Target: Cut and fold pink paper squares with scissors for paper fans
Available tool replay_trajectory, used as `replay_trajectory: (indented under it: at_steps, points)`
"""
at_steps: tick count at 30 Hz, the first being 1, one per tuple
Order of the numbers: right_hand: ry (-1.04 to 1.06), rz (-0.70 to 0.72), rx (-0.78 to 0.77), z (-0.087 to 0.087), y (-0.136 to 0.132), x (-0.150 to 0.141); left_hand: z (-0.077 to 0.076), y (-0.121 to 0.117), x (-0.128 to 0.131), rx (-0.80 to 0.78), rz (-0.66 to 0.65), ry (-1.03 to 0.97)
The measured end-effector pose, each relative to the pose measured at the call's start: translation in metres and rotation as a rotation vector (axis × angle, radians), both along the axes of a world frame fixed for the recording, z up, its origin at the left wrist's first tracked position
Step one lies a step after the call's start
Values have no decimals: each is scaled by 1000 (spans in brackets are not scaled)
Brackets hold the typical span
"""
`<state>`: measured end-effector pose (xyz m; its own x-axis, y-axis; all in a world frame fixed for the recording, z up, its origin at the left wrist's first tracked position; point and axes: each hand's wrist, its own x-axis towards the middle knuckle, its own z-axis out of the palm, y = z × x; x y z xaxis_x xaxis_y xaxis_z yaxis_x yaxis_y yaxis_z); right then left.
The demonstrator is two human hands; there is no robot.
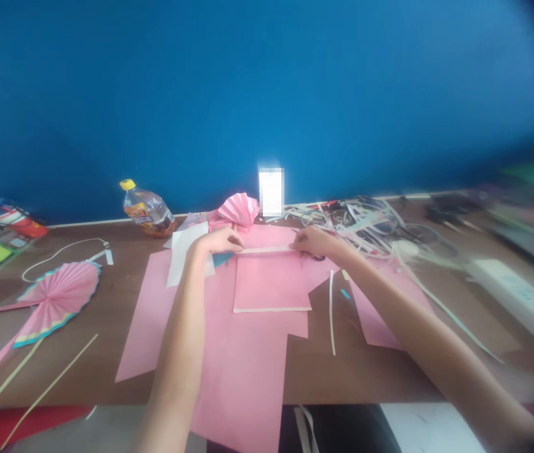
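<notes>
A narrow white strip stretches across a small pink sheet, near the sheet's far end. My left hand pinches the strip's left end, fingers closed. At the right end, my right hand is closed on it with bent fingers. A second white strip runs along the sheet's near edge. Beneath lies a larger pink sheet. A white piece of paper is beside my left wrist. Whether the held strip is stuck down I cannot tell.
Pink folded fan lies left; another pleated pink piece is by the wall. A yellow-capped bottle stands back left. Tangled white strips are piled back right, near a power strip. A loose strip lies below my right forearm.
</notes>
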<state>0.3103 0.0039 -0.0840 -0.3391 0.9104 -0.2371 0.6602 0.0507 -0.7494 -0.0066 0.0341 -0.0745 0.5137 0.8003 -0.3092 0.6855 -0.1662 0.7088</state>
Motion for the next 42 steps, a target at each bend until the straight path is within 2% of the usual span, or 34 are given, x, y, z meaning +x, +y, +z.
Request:
replay_trajectory:
  at_steps: [4, 12, 21, 32, 42]
  points:
    - [-45, 5, 23, -5, 2, 0, -12, 8, -3, -11, -23, 13]
    - [-134, 25, 33, -7, 3, -1, -15, 8, -2, -45, -12, 48]
    - [-190, 57, 78, -11, 4, -2, -29, 15, -2, 19, 2, 78]
    - [-212, 59, 55, -13, 5, 0, -25, 12, -2, 6, -8, 34]
    - [-268, 77, 89, -10, 4, -2, -31, 15, -2, 20, -41, 63]
